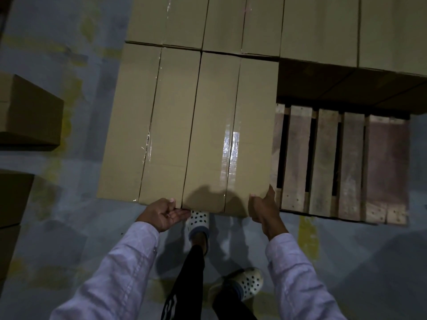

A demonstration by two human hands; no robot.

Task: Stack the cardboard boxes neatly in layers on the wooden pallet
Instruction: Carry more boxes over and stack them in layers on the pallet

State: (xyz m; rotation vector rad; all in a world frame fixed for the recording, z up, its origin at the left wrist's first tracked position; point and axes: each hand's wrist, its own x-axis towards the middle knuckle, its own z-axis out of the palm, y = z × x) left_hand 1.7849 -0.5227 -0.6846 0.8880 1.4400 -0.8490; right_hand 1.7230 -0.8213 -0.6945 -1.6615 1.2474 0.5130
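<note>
Pressure must stay even to seat the cardboard box (231, 135) flush: my left hand (165, 212) flat on its near end, my right hand (263, 210) gripping its corner.

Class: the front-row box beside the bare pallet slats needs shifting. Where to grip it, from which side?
Probably its two near corners, from the near end, where left hand and right hand sit: the box is flush against its neighbour and the back row, leaving that end free.
</note>
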